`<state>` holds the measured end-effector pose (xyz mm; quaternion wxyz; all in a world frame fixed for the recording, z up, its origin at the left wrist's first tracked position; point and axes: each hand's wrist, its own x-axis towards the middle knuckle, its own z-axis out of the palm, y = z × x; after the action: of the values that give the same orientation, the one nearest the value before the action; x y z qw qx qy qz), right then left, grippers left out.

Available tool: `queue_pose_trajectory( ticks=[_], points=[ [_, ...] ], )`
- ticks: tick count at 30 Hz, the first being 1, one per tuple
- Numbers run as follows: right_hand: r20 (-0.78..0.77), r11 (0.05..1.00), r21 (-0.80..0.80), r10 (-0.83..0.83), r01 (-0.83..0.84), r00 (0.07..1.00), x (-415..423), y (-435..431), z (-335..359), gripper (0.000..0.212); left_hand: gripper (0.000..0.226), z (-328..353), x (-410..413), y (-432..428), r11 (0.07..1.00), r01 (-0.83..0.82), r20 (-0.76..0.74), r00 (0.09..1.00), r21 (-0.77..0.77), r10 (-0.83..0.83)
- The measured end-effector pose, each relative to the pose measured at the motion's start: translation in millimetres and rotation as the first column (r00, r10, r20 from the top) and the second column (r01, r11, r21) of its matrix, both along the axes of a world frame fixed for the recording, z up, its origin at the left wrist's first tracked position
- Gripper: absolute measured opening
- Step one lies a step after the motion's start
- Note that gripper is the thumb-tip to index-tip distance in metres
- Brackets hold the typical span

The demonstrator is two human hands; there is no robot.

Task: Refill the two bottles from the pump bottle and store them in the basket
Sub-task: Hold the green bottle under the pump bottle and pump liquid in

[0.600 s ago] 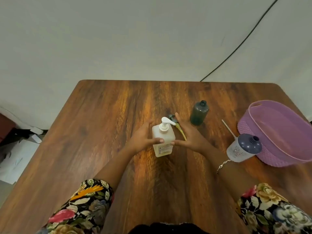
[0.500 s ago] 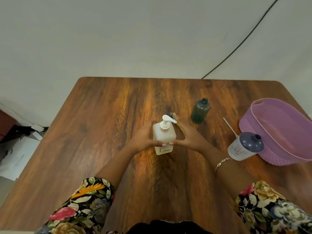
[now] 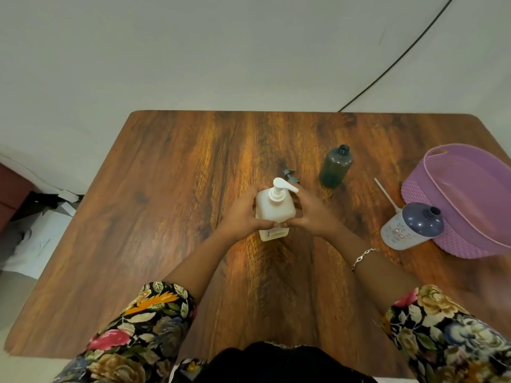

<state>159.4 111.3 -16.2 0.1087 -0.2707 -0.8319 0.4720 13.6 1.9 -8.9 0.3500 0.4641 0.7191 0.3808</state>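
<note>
A white pump bottle [image 3: 274, 210] stands upright at the table's middle. My left hand [image 3: 243, 217] grips its left side and my right hand [image 3: 309, 214] grips its right side, fingertips meeting in front of it. A dark green bottle [image 3: 335, 167] with no cap stands behind and to the right. A white bottle with a dark blue top [image 3: 412, 226], also uncapped, stands beside the purple basket [image 3: 414, 189] at the right edge. A dark pump cap [image 3: 289, 176] lies behind the pump bottle, partly hidden.
A white dip tube [image 3: 385, 194] lies on the wooden table [image 3: 166, 217] between the green bottle and the basket. A black cable [image 3: 398, 56] runs along the wall behind. Papers and dark objects lie on the floor at the left.
Both hands have closed more fully around the pump bottle, and it sits slightly closer to me. The view has tilted a little downward.
</note>
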Motion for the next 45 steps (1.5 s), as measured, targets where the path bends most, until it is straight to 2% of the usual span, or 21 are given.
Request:
queue_pose_trajectory(
  ticks=[10,16,27,32,35,39,45],
  points=[
    [-0.019,1.000,0.022,0.005,-0.004,1.000,32,-22,-2,0.080,0.070,-2,23,-27,0.997,0.056,0.009,0.998,0.049,-0.057],
    [-0.032,0.999,0.018,-0.033,0.034,0.999,53,-35,-5,0.079,0.073,-6,38,-35,0.989,0.139,-0.071,0.988,0.043,-0.136],
    [-0.045,0.996,0.018,-0.086,0.086,0.995,61,-44,-11,0.076,0.073,-9,43,-37,0.978,0.203,-0.104,0.975,0.041,-0.198],
    [-0.049,0.997,0.028,-0.076,0.077,0.996,62,-45,-15,0.076,0.086,-16,43,-39,0.975,0.214,-0.097,0.973,0.051,-0.208],
    [-0.024,0.995,0.056,-0.080,0.081,0.997,65,-46,-19,0.077,0.096,-18,41,-42,0.978,0.193,0.012,0.981,0.073,-0.195],
    [0.035,0.994,0.054,-0.094,0.092,0.995,74,-40,-20,0.080,0.093,-7,39,-36,0.988,0.084,0.214,0.971,0.126,-0.110],
    [0.086,0.976,0.104,-0.199,0.190,0.976,95,-26,-23,0.079,0.095,4,32,5,0.992,-0.016,0.331,0.943,0.126,-0.027]
  ],
)
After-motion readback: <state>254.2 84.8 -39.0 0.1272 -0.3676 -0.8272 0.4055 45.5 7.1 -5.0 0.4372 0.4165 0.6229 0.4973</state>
